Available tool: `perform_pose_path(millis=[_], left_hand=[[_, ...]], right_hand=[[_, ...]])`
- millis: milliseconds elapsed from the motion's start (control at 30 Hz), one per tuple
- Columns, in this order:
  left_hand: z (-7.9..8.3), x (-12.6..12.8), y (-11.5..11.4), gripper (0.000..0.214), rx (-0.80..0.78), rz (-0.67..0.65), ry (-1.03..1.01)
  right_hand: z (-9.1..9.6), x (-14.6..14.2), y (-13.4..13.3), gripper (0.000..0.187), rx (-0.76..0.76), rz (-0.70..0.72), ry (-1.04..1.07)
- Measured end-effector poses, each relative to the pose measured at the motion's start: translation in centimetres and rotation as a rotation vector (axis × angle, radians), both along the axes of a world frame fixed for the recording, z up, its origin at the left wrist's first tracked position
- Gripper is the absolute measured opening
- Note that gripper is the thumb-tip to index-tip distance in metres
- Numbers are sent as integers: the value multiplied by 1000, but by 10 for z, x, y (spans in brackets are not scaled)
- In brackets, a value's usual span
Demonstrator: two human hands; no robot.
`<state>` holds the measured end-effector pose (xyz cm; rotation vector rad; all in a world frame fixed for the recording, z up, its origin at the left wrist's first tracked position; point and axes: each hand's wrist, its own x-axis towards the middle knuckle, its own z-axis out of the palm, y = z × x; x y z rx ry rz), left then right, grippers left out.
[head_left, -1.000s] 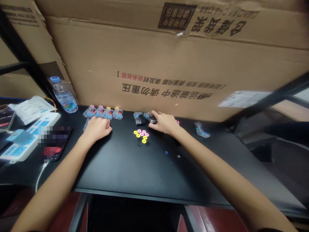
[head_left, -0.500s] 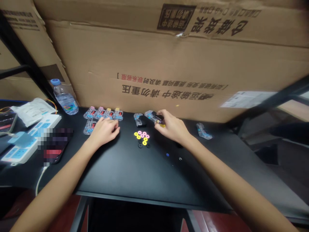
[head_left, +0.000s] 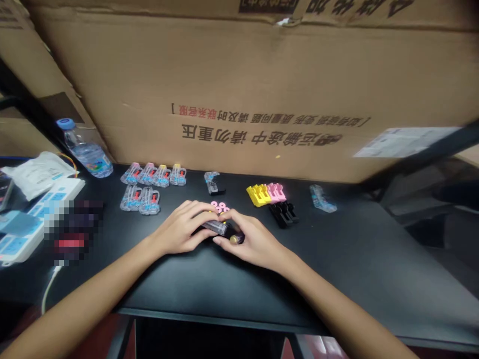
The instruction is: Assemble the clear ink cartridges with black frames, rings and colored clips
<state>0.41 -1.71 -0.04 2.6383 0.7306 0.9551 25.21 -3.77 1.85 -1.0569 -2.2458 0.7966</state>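
Observation:
Both my hands meet over the middle of the table. My left hand (head_left: 189, 228) is closed around a clear plastic casing (head_left: 215, 227) with a dark part at its right end. My right hand (head_left: 252, 237) closes on that end with its fingertips, and a dark cylinder with a gold-coloured end (head_left: 235, 239) is tucked in the same hand. Small pink rings (head_left: 220, 205) lie just behind the hands, with bits of yellow ones partly hidden. Beyond them a clear angled casing (head_left: 211, 182) with a black piece rests on the table.
Clear cases with red parts (head_left: 149, 201) stand in two rows at the left. Yellow clips (head_left: 258, 195), pink clips (head_left: 276, 192) and black clips (head_left: 284, 214) lie right of centre, near another clear casing (head_left: 322, 199). A bottle (head_left: 90, 154), power strip (head_left: 41, 214) and cardboard (head_left: 232, 75) border the space.
My right hand has come back from the rear with the clear casing, uncovering the coloured clips. My left hand has left the row of cases and moved right to the casing.

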Motion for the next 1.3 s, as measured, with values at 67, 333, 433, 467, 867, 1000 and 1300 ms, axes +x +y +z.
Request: perform_pose_path(millis=[67,333,433,467,867,1000,1300], left_hand=[[0,0,1,23,-91,-9,-65],[1,-7,3,25,-412,41,-315],[2,-6,4,33,-451,-25,-274],[2,-5,4,32,-465,-48,-260],[-4,-2,4,27,-596,-161,-128],[-5,-2,4,28,-637,-153,-153],[-4,-3,8,38,-648,-149,-103]], right_hand=[[-6,6,3,19,44,3,7],[-11,20,12,17,114,3,32],[-10,20,10,17,97,34,24],[-9,20,9,18,79,54,19],[3,39,26,18,83,13,-24],[-1,31,20,13,143,-14,71],[-11,22,17,23,178,-211,107]])
